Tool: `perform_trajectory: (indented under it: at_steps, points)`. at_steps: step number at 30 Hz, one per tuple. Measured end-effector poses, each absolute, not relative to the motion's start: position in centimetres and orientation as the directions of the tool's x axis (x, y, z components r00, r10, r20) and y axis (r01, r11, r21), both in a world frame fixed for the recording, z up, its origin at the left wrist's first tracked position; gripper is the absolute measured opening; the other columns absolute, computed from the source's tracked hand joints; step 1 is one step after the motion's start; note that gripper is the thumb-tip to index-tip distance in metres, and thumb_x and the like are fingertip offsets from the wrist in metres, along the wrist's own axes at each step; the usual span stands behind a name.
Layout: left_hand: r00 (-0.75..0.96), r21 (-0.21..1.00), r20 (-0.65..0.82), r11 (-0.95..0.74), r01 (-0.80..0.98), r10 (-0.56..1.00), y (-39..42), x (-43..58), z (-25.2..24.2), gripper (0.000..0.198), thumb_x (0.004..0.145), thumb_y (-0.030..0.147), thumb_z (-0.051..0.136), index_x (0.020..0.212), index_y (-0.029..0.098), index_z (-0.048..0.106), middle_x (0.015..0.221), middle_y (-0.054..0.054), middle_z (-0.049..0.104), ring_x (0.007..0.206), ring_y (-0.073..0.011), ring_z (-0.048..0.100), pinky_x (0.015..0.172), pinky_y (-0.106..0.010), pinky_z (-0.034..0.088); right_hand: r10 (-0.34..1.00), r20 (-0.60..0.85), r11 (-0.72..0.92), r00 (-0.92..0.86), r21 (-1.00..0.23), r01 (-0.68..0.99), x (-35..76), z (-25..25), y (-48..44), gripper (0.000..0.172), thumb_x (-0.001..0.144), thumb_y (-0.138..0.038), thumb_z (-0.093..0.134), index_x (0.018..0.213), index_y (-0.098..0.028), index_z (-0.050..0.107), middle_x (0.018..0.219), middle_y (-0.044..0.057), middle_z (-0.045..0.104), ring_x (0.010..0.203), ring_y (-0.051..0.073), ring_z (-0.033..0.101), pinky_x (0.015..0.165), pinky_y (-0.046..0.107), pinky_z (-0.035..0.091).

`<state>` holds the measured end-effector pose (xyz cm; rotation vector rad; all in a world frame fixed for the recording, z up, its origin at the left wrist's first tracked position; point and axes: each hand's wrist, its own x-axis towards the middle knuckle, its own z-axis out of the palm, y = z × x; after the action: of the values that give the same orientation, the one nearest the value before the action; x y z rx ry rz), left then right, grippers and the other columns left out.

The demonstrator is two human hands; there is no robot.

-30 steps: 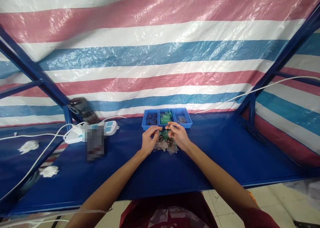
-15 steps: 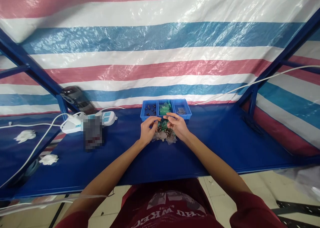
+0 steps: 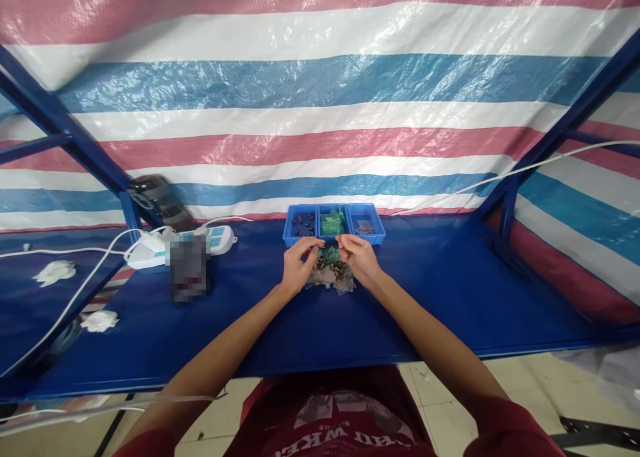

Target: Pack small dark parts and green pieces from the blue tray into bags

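"Striped plastic sheeting (image 3: 320, 83) is hanging behind a blue table (image 3: 320, 330). What's standing near it?"

"One blue tray (image 3: 363, 211). Its left compartment is holding small dark pieces (image 3: 299, 233), the middle one is holding green packets (image 3: 331, 223), and the right one is holding flat greyish pieces (image 3: 364, 227)."

"And the hands?"

"They're facing each other just in front of the tray, near but apart. The left hand (image 3: 296, 267) is curling, a gap showing between thumb and forefinger; the right hand (image 3: 361, 260) is bunching its fingertips close together. Whether either is gripping something small, I cannot tell."

"What's lying below them?"

"A mixed pile (image 3: 327, 275) of clear, dark and green bits is lying on the table, partly between the hands."

"Off to the left?"

"A white power strip (image 3: 223, 239) is resting there."
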<state>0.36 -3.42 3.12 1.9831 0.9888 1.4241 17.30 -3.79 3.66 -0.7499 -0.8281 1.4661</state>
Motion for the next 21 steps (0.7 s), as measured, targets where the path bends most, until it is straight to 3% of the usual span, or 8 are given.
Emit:
perform_trajectory:
  at_steps: [3, 9, 14, 21]
  points:
    - [0.193, 0.745, 0.58, -0.611, 0.268, 0.791, -3.42, 0.33, 3.13, 0.02, 0.091, 0.029, 0.048, 0.096, 0.02, 0.065, 0.095, -0.005, 0.064, 0.046, -0.0061, 0.051, 0.049, -0.023, 0.045, 0.999, 0.015, -0.015, -0.051, -0.839, -0.544, 17.26, 3.67, -3.78, 0.028, 0.066, -0.042, 0.076, 0.077, -0.017, 0.071, 0.058, -0.002, 0.052, 0.048, 0.006, 0.041, 0.046, 0.023, 0.033]
    - [0.193, 0.745, 0.58, -0.611, 0.266, 0.791, -3.44, 0.32, 3.19, 0.02, 0.091, 0.03, 0.049, 0.096, 0.02, 0.065, 0.095, -0.005, 0.064, 0.047, -0.0058, 0.05, 0.049, -0.022, 0.045, 0.998, 0.005, -0.033, -0.066, -0.83, -0.557, 17.17, 3.96, -3.79, 0.033, 0.065, -0.043, 0.077, 0.084, -0.017, 0.07, 0.074, 0.001, 0.058, 0.054, 0.008, 0.051, 0.05, 0.023, 0.04]
    - [0.201, 0.75, 0.574, -0.608, 0.261, 0.794, -3.43, 0.31, 3.05, 0.02, 0.09, 0.029, 0.049, 0.096, 0.02, 0.065, 0.095, -0.005, 0.064, 0.047, -0.0056, 0.05, 0.049, -0.021, 0.045, 0.998, 0.019, -0.023, -0.064, -0.799, -0.601, 17.11, 3.8, -3.63, 0.03, 0.063, -0.04, 0.079, 0.079, -0.018, 0.066, 0.065, -0.002, 0.056, 0.047, 0.007, 0.047, 0.045, 0.022, 0.038]
    - [0.201, 0.743, 0.586, -0.619, 0.255, 0.785, -3.39, 0.34, 2.94, 0.021, 0.091, 0.03, 0.048, 0.096, 0.019, 0.065, 0.093, -0.005, 0.064, 0.046, -0.0054, 0.05, 0.047, -0.021, 0.044, 0.998, -0.009, -0.041, -0.058, -0.805, -0.592, 17.07, 3.62, -3.43, 0.036, 0.066, -0.051, 0.074, 0.071, -0.016, 0.066, 0.054, -0.003, 0.049, 0.043, 0.007, 0.041, 0.041, 0.022, 0.035]
